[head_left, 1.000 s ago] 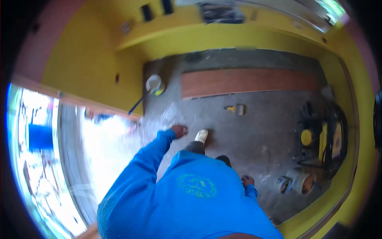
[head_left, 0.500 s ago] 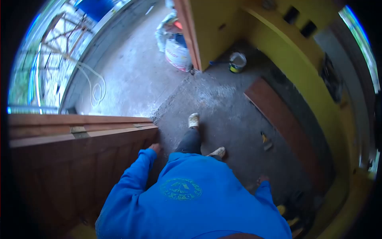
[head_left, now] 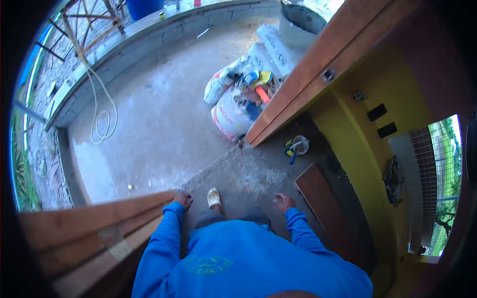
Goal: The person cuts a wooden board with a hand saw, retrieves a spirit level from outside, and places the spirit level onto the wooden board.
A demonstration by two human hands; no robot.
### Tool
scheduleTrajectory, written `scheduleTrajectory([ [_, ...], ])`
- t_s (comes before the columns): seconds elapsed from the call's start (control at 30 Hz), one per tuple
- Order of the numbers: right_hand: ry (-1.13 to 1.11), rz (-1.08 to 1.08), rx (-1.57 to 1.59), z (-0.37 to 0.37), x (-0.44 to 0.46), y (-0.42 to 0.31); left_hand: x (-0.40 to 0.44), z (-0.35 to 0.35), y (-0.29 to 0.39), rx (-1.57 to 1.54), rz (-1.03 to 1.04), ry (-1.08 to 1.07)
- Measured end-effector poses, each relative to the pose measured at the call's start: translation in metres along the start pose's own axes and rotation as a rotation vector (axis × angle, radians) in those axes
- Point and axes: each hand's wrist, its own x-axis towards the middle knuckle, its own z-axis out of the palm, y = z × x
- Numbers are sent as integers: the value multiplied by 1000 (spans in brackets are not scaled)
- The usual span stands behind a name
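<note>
My left hand [head_left: 184, 199] is beside the end of the wooden door frame [head_left: 124, 211] at the lower left; its fingers are curled and too small to read clearly. On the other side of my body, my right hand [head_left: 283, 202] hangs over the concrete floor, fingers loosely bent and apart, with nothing in it. A light shoe [head_left: 213, 197] shows on the floor between them. To the right lies a reddish-brown board [head_left: 323, 203], and beyond it stands a paint bucket [head_left: 299, 144] with a blue-handled tool resting in it.
Past the doorway stand sacks of rubbish [head_left: 231, 116], white bags [head_left: 271, 52] and a large grey tub [head_left: 300, 25]. A hose [head_left: 103, 121] hangs over a low block wall [head_left: 144, 37]. The wooden doorpost [head_left: 308, 74] rises at the right, near a yellow wall [head_left: 357, 164].
The view has turned left toward the doorway and moved closer to it. My right hand has come forward. The brush and the black-and-yellow machine are out of view.
</note>
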Motion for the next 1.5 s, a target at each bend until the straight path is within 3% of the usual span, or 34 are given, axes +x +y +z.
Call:
scheduleTrajectory([
  [0.1, 48, -290, -148, 16, 35, -13, 48, -81, 75, -3, 116, 99],
  [0.17, -121, -203, -138, 10, 50, -22, 76, -122, 128, 1, 233, 119],
  [0.23, -490, 50, -172, -2, 72, -30, 105, -145, 166, -70, 319, 90],
  [0.33, -719, 341, -217, -7, 112, -32, 141, -173, 208, -70, 423, 11],
  [0.4, -809, 202, -319, 13, 148, -5, 166, -184, 215, -22, 467, -53],
  [0.47, -828, 216, -205, 57, 169, 45, 180, -191, 196, 72, 392, -157],
  [0.63, -696, 356, 103, 37, 211, -33, 212, -242, 126, 376, 301, -272],
  [0.73, -635, 449, 285, 24, 260, -76, 239, -286, 100, 160, 7, -220],
  [0.77, -618, 492, 366, 24, 280, -87, 252, -296, 88, 194, 26, -145],
  [0.87, -589, 479, 427, 9, 347, -138, 305, -322, 49, 2, -201, -138],
  [1.0, -368, 589, 569, 34, 453, -171, 379, -372, 0, 167, -62, -171],
  [1.07, -299, 627, 670, 63, 512, -186, 419, -417, -17, 168, 56, -91],
  [1.1, -303, 344, 348, 100, 556, -160, 441, -451, -22, 186, 38, -40],
  [1.17, -219, 308, 30, 127, 593, -188, 483, -515, -24, 233, 50, 6],
  [1.2, -156, 525, 24, 115, 616, -239, 522, -544, -71, 670, 464, -82],
  [1.23, -124, 401, 84, 106, 628, -272, 539, -578, -62, 448, 185, -46],
  [1.27, -412, 246, 90, 71, 653, -312, 570, -603, -77, 217, -4, 20],
  [1.3, -373, 75, 13, 55, 674, -346, 588, -638, -61, 72, -57, 35],
  [1.33, -183, -334, -157, 72, 701, -349, 597, -672, -22, -13, -42, 46],
  [1.4, -70, 53, 280, -16, 718, -439, 631, -715, 29, -80, -4, 62],
  [1.5, 26, 62, 358, -76, 775, -475, 702, -749, 54, 12, 75, 57],
])
